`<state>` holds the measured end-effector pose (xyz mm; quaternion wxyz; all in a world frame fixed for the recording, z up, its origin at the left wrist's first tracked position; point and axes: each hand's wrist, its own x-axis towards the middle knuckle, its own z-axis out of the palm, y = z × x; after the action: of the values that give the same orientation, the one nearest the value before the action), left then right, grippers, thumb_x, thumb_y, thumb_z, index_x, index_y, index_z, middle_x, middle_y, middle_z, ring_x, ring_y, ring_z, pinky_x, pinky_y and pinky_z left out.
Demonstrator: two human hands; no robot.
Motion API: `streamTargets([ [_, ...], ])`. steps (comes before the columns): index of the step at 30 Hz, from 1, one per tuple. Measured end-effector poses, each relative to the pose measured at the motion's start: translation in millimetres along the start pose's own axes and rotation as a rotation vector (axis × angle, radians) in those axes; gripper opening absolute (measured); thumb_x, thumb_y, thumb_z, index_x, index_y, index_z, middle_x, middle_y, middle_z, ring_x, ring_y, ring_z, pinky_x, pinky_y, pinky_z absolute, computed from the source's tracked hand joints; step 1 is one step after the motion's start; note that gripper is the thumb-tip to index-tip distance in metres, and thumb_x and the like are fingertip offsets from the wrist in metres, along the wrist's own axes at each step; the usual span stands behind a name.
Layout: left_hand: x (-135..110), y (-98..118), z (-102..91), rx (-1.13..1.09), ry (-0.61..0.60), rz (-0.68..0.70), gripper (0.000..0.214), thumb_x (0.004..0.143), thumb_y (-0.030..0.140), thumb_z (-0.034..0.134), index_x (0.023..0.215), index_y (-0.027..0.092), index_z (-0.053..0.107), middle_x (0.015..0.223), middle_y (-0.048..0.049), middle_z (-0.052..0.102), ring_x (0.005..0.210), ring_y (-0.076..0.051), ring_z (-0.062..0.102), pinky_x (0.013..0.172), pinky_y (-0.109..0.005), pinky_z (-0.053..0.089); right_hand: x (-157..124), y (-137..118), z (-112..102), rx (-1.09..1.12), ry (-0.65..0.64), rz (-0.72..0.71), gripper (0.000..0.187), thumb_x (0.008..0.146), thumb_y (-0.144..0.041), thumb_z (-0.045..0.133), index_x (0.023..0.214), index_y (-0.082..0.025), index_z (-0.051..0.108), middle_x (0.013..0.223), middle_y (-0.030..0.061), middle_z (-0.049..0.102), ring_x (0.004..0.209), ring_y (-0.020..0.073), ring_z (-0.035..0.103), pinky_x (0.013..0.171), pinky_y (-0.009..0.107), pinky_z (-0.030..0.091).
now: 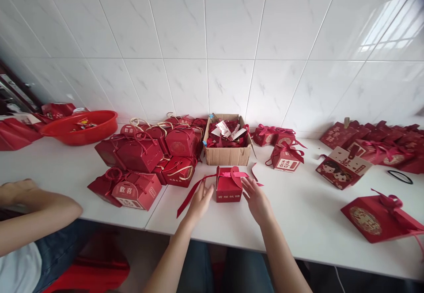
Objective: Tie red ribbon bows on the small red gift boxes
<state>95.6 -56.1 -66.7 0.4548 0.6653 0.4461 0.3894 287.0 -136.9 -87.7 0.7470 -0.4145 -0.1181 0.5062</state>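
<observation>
A small red gift box (pixel 229 186) stands on the white table (pixel 212 222) just in front of me, its top flaps folded and a pink ribbon (pixel 194 192) trailing from it to the left. My left hand (pixel 199 201) lies open to the left of the box, fingers stretched out near the ribbon. On the box's right side my right hand (pixel 255 198) is open too, fingertips close to its side. Neither hand holds anything.
A cardboard carton (pixel 227 151) of red pieces stands behind the box. Finished red boxes with rope handles (pixel 145 151) pile up at the left, more ribboned boxes (pixel 285 157) and flat ones (pixel 377 217) at the right. A red basin (pixel 80 127) sits far left. Another person's arm (pixel 36 215) rests at the left edge.
</observation>
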Motion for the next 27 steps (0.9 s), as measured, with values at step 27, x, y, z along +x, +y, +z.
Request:
streamTargets([
  [27, 31, 72, -46.7, -0.397, 0.199, 0.059, 0.04, 0.061, 0.045, 0.078, 0.083, 0.012, 0.073, 0.064, -0.0027, 0.067, 0.066, -0.014, 0.06, 0.062, -0.024, 0.045, -12, -100, 13, 0.005, 0.069, -0.412, 0.026, 0.057, -0.023, 0.081, 0.067, -0.02, 0.057, 0.07, -0.004, 0.064, 0.062, 0.0095, 0.059, 0.061, 0.024, 0.052],
])
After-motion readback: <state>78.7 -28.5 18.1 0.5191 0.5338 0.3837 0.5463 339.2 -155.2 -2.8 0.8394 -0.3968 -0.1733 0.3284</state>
